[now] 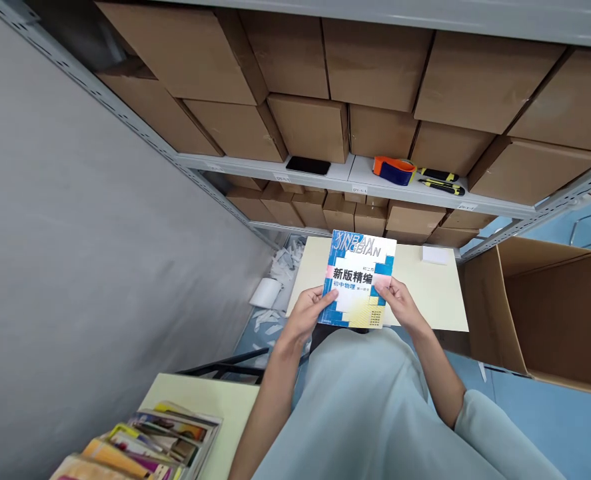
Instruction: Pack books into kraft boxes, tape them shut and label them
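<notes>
A paperback book (358,300) with a white, blue and yellow cover is held up in front of me, its front cover facing me. My left hand (309,310) grips the lower left edge, thumb on the cover. On the opposite edge, my right hand (400,303) holds it the same way, its thumb pressed near the middle of that side. The fingers of both hands behind the book are hidden. Beneath the book lies a pale cream tabletop (430,300), with a small white stack of paper slips (435,255) near its far right corner.
Shelves of cardboard boxes (375,63) rise ahead; a black phone (308,165), an orange-and-blue tape roll (394,171) and yellow-black cutters (441,187) lie on one ledge. A large open carton (560,313) stands right. Several books (165,440) lie lower left. Scrap paper (285,267) litters the floor.
</notes>
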The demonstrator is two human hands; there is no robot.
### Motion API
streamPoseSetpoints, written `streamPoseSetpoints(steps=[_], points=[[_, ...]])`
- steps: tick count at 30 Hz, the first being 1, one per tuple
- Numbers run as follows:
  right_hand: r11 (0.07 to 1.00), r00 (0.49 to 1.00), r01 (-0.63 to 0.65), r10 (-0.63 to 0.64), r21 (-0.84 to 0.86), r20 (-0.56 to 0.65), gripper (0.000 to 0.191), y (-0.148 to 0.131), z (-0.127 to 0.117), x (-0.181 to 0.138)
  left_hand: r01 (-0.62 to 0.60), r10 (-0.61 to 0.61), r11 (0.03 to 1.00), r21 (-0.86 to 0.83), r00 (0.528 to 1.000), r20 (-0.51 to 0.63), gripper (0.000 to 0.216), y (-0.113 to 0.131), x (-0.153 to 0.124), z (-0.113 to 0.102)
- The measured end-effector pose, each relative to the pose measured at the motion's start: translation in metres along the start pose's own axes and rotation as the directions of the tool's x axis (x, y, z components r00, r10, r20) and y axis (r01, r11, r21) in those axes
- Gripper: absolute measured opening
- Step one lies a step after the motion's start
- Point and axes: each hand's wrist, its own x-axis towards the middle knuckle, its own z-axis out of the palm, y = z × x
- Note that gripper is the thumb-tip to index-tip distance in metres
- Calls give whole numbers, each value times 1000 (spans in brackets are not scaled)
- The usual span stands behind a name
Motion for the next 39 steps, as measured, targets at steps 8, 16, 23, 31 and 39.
streamPoseSetpoints(steps=[8,16,23,31,39], points=[[999,999,13,-11,44,-39,56,15,1,15,-89,86,996,-19,984,-154,68,-8,-3,14],[987,972,121,-140,-109,-188,55,14,20,13,-285,379,919,272,832,-406,51,-17,-1,26],[997,996,80,-80,-11,-41,77,20,63,13,-397,622,727,561,727,-291,34,-33,-6,48],[998,998,33,-30,58,-53,60,5,22,28,-371,559,771,518,783,-272,72,-18,8,19],[994,996,-52,44,94,79,67,-2,-1,26,-74,68,996,-44,990,-123,69,2,17,3]])
